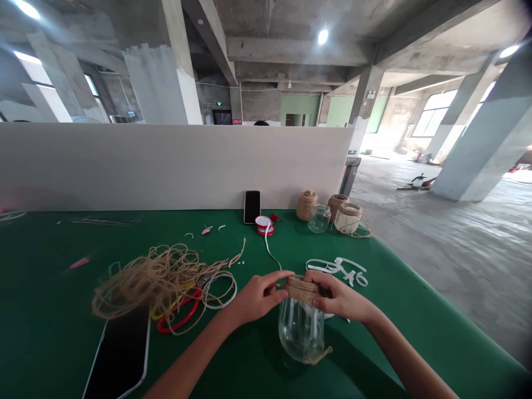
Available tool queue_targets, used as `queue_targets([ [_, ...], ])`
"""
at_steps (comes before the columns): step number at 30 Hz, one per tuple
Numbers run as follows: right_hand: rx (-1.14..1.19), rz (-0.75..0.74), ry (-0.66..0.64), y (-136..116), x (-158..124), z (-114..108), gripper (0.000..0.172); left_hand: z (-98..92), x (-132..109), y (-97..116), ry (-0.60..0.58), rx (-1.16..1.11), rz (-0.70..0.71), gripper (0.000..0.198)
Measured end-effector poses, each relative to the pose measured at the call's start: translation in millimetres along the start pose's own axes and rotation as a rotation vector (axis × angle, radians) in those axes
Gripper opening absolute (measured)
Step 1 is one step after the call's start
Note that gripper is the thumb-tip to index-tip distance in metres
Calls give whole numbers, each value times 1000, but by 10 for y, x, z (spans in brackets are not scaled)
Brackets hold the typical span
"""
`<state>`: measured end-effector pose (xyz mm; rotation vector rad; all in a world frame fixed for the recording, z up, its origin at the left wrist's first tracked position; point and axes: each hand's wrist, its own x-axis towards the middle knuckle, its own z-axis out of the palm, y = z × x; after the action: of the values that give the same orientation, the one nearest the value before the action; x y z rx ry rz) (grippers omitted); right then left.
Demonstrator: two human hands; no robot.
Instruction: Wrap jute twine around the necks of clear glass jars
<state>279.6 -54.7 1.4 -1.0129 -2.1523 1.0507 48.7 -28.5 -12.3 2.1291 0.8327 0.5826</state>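
Observation:
A clear glass jar (301, 330) stands in front of me, its neck wrapped in jute twine (302, 289). My left hand (262, 296) pinches the left side of the wrapped neck between thumb and fingers. On the opposite side, my right hand (343, 296) grips the same neck, fingers over the rim and thumb on the twine. A loose twine end sticks out by the jar's base at the lower right. Left of my left hand lies a tangled heap of twine (145, 280), partly over red-handled scissors (183, 315).
A large phone (120, 354) lies at the lower left; a smaller phone (251, 206) leans on the white partition (174, 166). A red-rimmed tape roll (265, 226) sits beside it. Several jars, some twine-wrapped (306, 206), stand back right. White tape strips (349, 271) lie right of centre.

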Motion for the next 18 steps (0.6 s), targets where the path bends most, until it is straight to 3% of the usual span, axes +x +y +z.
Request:
queue_targets([
  [5, -241, 22, -9, -165, -64, -93, 13, 6, 44, 213, -38, -19, -19, 34],
  [10, -408, 76, -24, -372, -70, -63, 19, 70, 59, 423, 10, 53, -31, 26],
  [18, -266, 47, -87, -334, -126, -81, 21, 16, -30, 331, -94, -68, -18, 43],
])
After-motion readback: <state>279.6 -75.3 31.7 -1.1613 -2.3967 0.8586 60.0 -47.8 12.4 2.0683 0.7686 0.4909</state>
